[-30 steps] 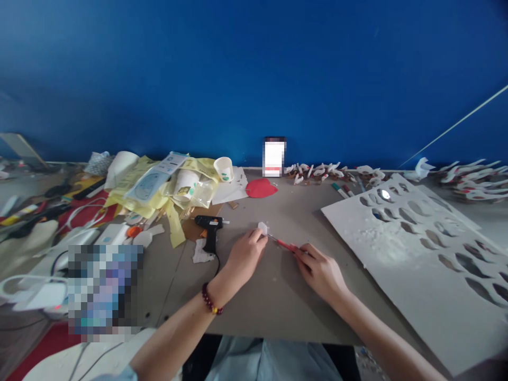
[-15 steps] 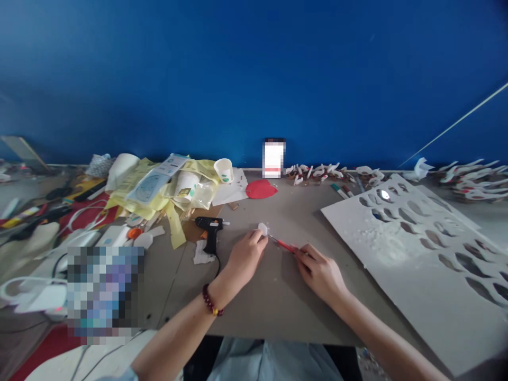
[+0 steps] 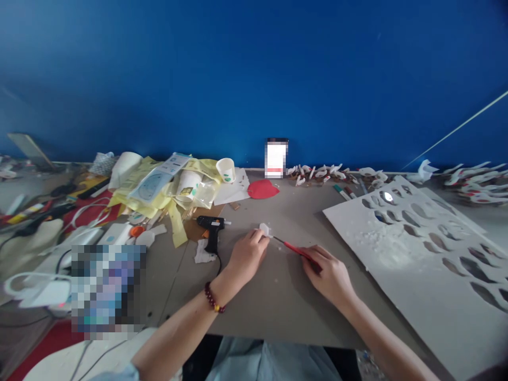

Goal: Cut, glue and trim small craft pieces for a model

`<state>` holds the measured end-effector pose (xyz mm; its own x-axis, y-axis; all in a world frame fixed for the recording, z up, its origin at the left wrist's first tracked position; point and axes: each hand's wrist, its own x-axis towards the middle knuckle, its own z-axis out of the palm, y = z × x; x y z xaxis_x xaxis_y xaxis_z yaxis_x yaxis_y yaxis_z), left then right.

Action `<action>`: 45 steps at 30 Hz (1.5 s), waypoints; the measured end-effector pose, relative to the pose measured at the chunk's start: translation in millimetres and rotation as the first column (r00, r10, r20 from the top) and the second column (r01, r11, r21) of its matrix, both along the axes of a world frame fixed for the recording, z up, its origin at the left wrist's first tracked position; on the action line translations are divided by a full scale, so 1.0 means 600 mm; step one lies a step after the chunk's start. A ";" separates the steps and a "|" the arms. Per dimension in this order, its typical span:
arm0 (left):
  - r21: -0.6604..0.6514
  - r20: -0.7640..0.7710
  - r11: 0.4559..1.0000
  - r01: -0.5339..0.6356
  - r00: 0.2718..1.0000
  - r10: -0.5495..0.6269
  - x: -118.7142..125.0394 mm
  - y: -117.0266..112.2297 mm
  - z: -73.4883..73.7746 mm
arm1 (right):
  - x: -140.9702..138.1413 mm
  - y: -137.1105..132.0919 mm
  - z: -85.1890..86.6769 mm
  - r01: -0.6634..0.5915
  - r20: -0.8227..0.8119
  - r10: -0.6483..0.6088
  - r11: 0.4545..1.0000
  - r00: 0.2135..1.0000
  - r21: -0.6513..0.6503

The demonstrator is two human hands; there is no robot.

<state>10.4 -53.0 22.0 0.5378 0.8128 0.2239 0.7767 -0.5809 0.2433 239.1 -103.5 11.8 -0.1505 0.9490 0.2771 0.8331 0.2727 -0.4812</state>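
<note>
My left hand (image 3: 248, 255) rests on the grey table (image 3: 273, 301) and pinches a small white foam piece (image 3: 264, 229) between its fingertips. My right hand (image 3: 332, 274) is closed round the red handle of a thin craft knife (image 3: 296, 248). The knife's metal tip points left and lies right beside the foam piece. A black hot glue gun (image 3: 212, 228) lies just left of my left hand, its cord running toward me.
A large white foam board (image 3: 420, 259) with leaf-shaped cut-outs lies at the right. Many small white cut pieces (image 3: 329, 172) line the blue wall. A heap of yellow paper, packets and a paper cup (image 3: 225, 170) fills the left. A red paper shape (image 3: 262, 189) lies behind.
My right hand has slid a little to the right and toward me along the knife, so more of the red handle shows. My left hand still pinches the foam piece.
</note>
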 end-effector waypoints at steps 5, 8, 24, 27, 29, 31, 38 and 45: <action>0.017 0.055 0.999 -0.027 0.998 0.026 0.002 0.006 -0.001 | 0.005 0.007 0.004 0.057 -0.162 -0.074 0.992 0.984 -0.110; 0.007 0.106 0.998 -0.061 0.993 0.060 0.002 0.011 -0.003 | 0.008 0.011 -0.001 0.068 -0.206 -0.093 0.990 0.974 -0.122; 0.064 0.190 0.998 0.000 0.982 -0.012 0.005 0.019 -0.002 | 0.001 0.024 0.018 -0.013 -0.383 -0.156 0.914 0.910 -0.405; 0.134 0.223 0.988 0.074 0.969 -0.103 0.006 0.014 0.004 | -0.011 0.040 0.027 -0.060 -0.484 -0.221 0.864 0.847 -0.500; 0.164 0.217 0.981 0.107 0.966 -0.142 0.006 0.010 0.007 | -0.020 0.055 0.030 -0.074 -0.500 -0.209 0.869 0.841 -0.489; 0.191 0.210 0.974 0.121 0.964 -0.161 0.005 0.007 0.009 | -0.027 0.067 0.032 -0.084 -0.496 -0.185 0.878 0.849 -0.471; 0.192 0.227 0.974 0.117 0.961 -0.160 0.003 0.004 0.014 | -0.035 0.071 0.047 -0.195 -0.579 -0.254 0.775 0.775 -0.601; 0.196 0.231 0.974 0.112 0.960 -0.157 0.005 0.002 0.017 | -0.031 0.068 0.033 -0.248 -0.646 -0.310 0.741 0.698 -0.624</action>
